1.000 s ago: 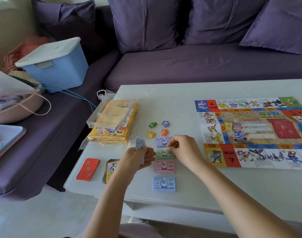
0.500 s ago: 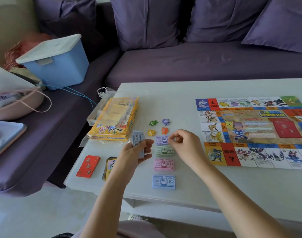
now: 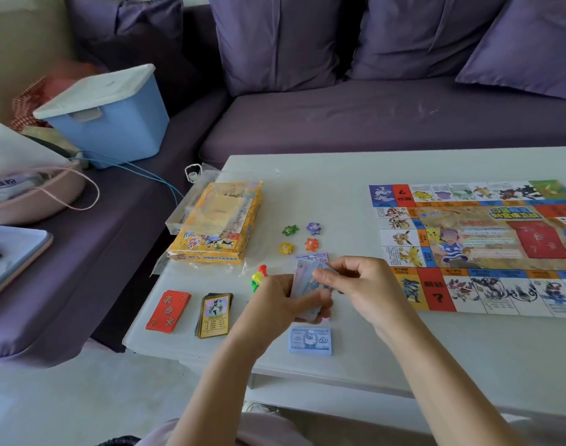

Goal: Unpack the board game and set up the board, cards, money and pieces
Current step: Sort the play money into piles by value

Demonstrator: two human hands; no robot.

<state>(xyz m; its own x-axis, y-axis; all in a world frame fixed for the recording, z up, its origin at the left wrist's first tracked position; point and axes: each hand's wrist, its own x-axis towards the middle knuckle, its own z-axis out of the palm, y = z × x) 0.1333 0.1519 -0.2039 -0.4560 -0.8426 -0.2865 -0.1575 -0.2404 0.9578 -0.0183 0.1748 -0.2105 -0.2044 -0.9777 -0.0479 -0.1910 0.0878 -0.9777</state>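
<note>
Left hand point(image 3: 275, 304) gripping banknote wad point(image 3: 304, 278), right hand point(image 3: 358, 284) pinching its top, hands together near table point(image 3: 339, 175) front edge. Board point(image 3: 474, 239) lying open at right edge, card decks point(image 3: 214, 315) sitting front-left. Money sorting likely unfinished.

This is a home living room. A deep purple sofa point(image 3: 371, 123) wraps round from 9 o'clock to 2 o'clock, and large matching cushions point(image 3: 275, 40) lean against its back at 12 o'clock. A low white bench point(image 3: 339, 194) of coffee-table height stands close in front of it, with a shelf showing beneath its near edge. Household clutter sits on the sofa seat: a blue storage box point(image 3: 114, 123) with a white lid at 10 o'clock and a soft pink bag point(image 3: 40, 201) at 9 o'clock. A cream wall point(image 3: 24, 43) shows at 11 o'clock and pale smooth floor point(image 3: 66, 397) at 7 o'clock. A colourful game board point(image 3: 468, 246) lies flat on the bench at 2 o'clock.
</note>
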